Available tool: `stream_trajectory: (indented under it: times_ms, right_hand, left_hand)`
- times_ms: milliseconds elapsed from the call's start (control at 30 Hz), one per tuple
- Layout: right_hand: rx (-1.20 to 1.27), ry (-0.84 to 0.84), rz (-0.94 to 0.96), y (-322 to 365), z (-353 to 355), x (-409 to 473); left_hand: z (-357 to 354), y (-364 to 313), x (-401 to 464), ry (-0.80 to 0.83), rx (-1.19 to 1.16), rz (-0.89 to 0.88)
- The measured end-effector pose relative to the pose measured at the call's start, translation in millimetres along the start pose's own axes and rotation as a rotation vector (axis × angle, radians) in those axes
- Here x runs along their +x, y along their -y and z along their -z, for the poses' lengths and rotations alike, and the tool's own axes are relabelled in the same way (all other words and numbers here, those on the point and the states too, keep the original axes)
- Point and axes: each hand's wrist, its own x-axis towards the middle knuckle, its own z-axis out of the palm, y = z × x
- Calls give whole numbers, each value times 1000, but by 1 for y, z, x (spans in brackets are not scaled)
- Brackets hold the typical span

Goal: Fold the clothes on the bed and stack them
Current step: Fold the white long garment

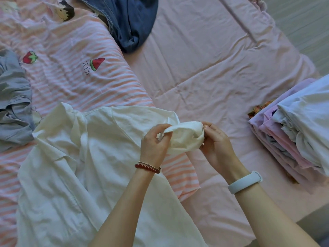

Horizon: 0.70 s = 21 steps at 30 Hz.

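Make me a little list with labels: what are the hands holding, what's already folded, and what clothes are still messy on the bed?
left hand: grips the bunched sleeve of the white cotton shirt
right hand: pinches the same sleeve's other end
folded: stack of pastel folded clothes at the right edge of the pink bed sheet
messy: crumpled dark blue denim garment at the top; rumpled grey-blue garment at the left
under the shirt: pink striped quilt

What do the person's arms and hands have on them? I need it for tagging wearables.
Both forearms are bare, with no sleeves in view. The left hand has two bracelets at the wrist: dark red beads and a thin gold-toned strand. The right hand has a smooth pale blue band at the wrist.
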Motion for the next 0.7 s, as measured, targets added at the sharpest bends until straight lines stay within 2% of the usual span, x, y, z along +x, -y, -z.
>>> stream_trajectory:
  times_ms: [67, 167, 200, 267, 367, 433, 533, 633, 700]
  right_hand:
    - [-225, 6, 113, 0, 1, -4]
    - [-653, 154, 239, -9, 7, -6]
    - [-796, 221, 263, -13, 9, -6]
    - [-998, 334, 268, -18, 8, -5]
    - [-1102, 428, 260, -23, 0, 0]
    - [-1192, 424, 392, -25, -6, 7]
    - [-1268, 261, 629, -25, -10, 14]
    - [-1253, 197, 681, -27, -18, 12]
    - [-1282, 219, 621, -35, -23, 9]
  left_hand:
    - [5, 2, 0, 0, 45, 5]
    - [17, -3, -4, 36, 73, 13]
    - [22, -4, -6, 72, 23, 39]
    - [35, -8, -9, 179, -223, 162]
    - [54, -7, -13, 286, -507, 289]
    - [65, -3, -14, 242, -490, 304]
    - [82, 9, -16, 24, -311, 321]
    - [97, 23, -23, -99, -191, 324]
    - [98, 39, -26, -138, -271, 429]
